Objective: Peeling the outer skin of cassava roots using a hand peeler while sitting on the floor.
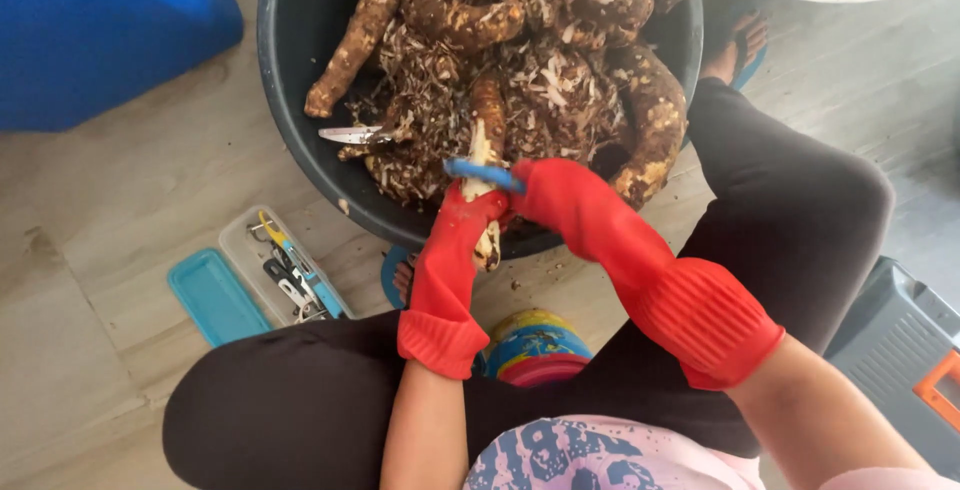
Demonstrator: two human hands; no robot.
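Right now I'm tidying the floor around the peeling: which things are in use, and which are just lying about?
In use:
left hand, gripping a half-peeled root
right hand, holding a blue peeler
dark tub of roots and peelings

Lying about:
knife resting in the tub
clear box of small tools
teal lid
blue container

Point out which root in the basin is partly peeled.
The root gripped by the left hand, under the right hand's blue peeler: it shows pale flesh; the other roots remain brown-skinned.
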